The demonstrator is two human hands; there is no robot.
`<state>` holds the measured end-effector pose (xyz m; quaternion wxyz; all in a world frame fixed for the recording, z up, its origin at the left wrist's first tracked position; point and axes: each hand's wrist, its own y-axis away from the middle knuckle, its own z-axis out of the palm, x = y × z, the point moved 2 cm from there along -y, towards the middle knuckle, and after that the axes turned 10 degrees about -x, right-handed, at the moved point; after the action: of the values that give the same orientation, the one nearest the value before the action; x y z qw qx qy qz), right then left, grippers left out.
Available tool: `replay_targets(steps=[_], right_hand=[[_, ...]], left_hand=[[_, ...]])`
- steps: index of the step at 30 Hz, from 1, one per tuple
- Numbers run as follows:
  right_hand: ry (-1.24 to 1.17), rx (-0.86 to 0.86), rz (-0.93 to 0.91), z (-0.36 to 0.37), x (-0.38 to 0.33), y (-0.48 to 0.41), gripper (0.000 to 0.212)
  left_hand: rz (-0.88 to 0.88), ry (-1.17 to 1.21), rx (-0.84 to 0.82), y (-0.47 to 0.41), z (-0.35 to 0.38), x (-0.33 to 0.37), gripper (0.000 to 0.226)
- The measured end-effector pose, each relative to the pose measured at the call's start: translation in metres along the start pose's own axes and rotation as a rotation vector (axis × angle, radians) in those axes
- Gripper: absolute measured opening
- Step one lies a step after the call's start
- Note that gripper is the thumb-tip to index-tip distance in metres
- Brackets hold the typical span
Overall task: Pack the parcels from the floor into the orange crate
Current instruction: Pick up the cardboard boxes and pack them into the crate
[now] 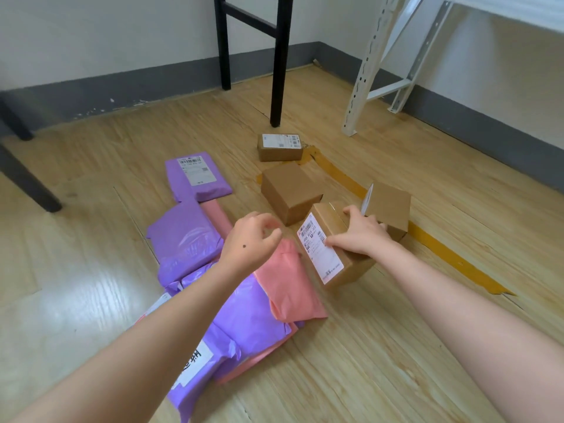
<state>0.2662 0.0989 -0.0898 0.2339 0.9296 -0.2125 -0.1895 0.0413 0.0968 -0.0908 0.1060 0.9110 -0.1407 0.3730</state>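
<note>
- R fingers (351, 212) curl over the far top edge of the labelled box (326, 254), and the thumb presses by the label on the near side. So R hand (361, 235) grips it from above.
- L fingers (270, 222) are loosely curled and hold nothing. L hand (251, 236) hovers at the box's 9 o'clock, above the pink mailer (293, 285).
- The box sits tilted, label facing up. Can't tell if it's off the floor (366, 346).
- Other boxes, from the gripped one:
  - plain box (290, 192) at 11 o'clock, near
  - side box (392, 206) at 2 o'clock, just behind the R knuckles
  - far box (280, 147) at 12 o'clock, well apart
- Purple mailers (186, 236) are piled from 7 to 10 o'clock. The pink mailer lies over the nearest of them.
- Orange crate isn't in view, so can't say where the drop-off is.
- Step in hand, as I read it, is picking up the labelled box.
- A one-hand pinch across the top looks marginal. Better to bring L hand onto the label side, squeeze from both sides and keep the box level.
- Go straight up before swinging away. The side box is close enough to get clipped.
- Probably best to put boxes in first, flat on the crate bottom, w/ the soft mailers on top after.
- Progress looks early, since most parcels are on the floor.
</note>
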Motion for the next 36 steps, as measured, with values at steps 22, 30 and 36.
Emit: replay_targets(steps=[22,30,36], right_hand=[[-0.788,-0.486,-0.492,0.034,-0.270,0.149,0.036],[-0.803,-0.727,-0.713,0.073,-0.386,0.274,0.026],[-0.713,-0.958,-0.864,0.146,-0.468,0.390,0.036]], left_hand=[[-0.119,0.683,0.180,0.135,-0.229,-0.085,0.051],[-0.172,0.677,0.266,0.274,-0.361,-0.116,0.050],[-0.351,0.723,0.460,0.416,-0.429,-0.171,0.037]])
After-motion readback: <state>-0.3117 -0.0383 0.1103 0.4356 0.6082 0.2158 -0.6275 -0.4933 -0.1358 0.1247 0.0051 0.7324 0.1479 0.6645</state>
